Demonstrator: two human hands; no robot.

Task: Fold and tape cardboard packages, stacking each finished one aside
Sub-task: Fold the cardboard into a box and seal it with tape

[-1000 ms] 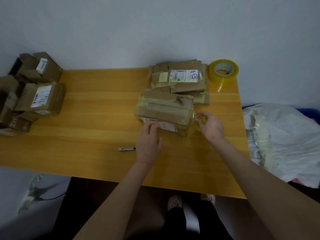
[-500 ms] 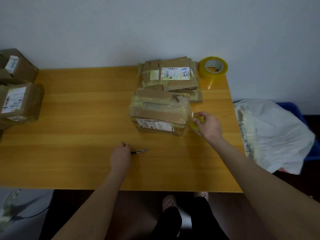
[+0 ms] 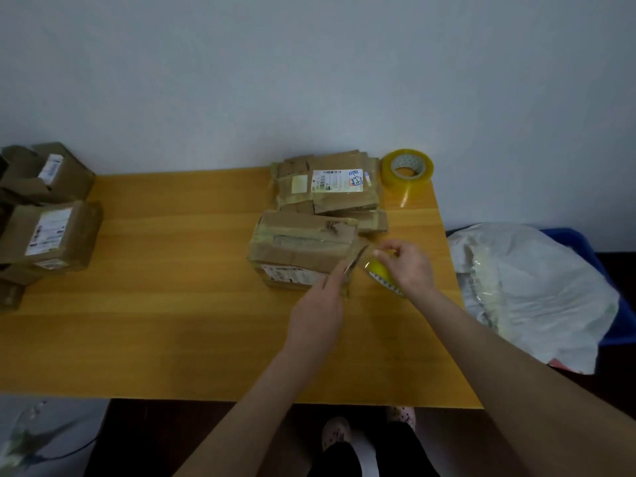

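Note:
A taped cardboard package (image 3: 303, 246) lies on the yellow wooden table (image 3: 172, 304), right of centre. My right hand (image 3: 406, 266) grips a small yellow tape roll (image 3: 383, 275) just right of the package, with a clear strip stretched from the roll to the package's right end. My left hand (image 3: 320, 315) holds a small cutter (image 3: 354, 263), whose blade tip is at that strip beside the package's right front corner.
Flat cardboard pieces (image 3: 330, 184) are piled behind the package. A second, larger tape roll (image 3: 407, 168) stands at the table's far right corner. Finished packages (image 3: 51, 232) are stacked at the left edge. A white plastic bag (image 3: 530, 290) lies over a blue bin to the right.
My left hand left the package, picked up the cutter from the table in front and brought it up to the tape at the package's right end. The right hand kept hold of the roll.

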